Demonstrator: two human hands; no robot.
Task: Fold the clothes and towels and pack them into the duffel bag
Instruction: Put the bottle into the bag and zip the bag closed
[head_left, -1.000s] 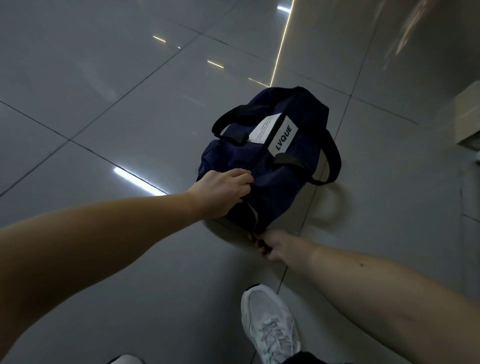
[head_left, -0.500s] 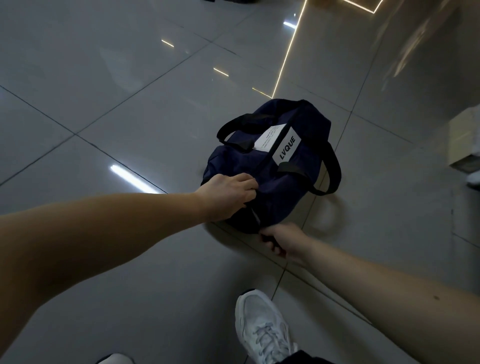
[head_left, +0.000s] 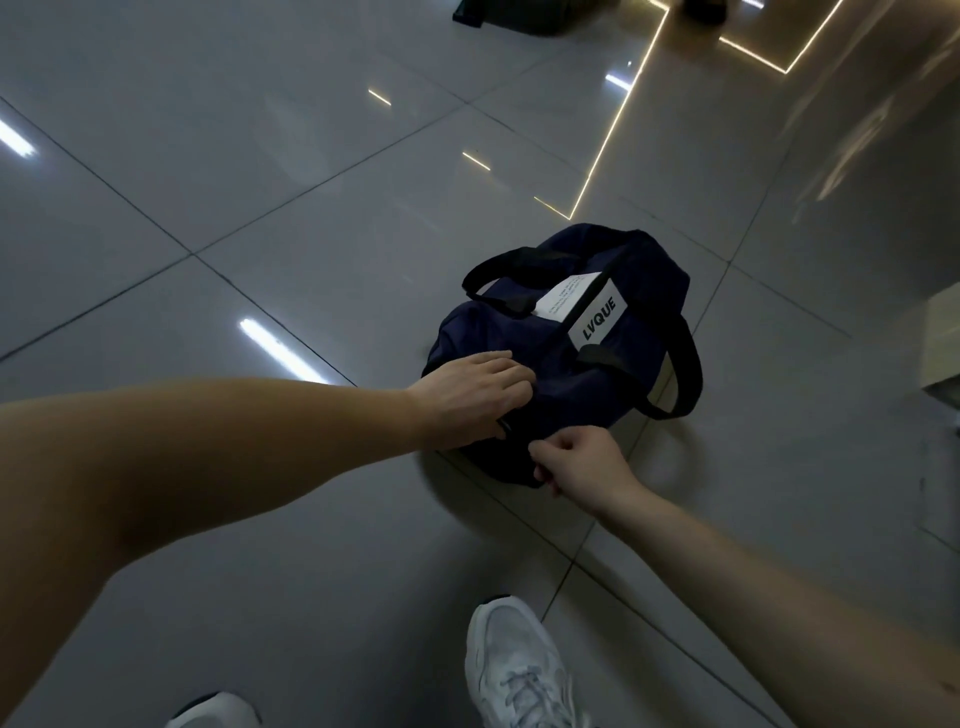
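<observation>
A navy duffel bag (head_left: 597, 364) with black handles and a white "LVQUE" label lies on the glossy tiled floor. My left hand (head_left: 467, 400) lies on the bag's near end, its fingers curled into the fabric beside the zipper. My right hand (head_left: 576, 462) is at the bag's near tip, its fingertips pinching the fabric or a zipper pull there; the pinched part is hidden by the fingers. No clothes or towels show outside the bag.
My white sneakers (head_left: 519, 670) stand on the grey tiles just in front of the bag. A dark object (head_left: 524, 15) lies at the far top edge. A pale cabinet or box (head_left: 940, 343) juts in at the right.
The view has tilted up a little. My right hand has moved up along the bag's near end, closer to my left hand, which keeps its place on the bag.
</observation>
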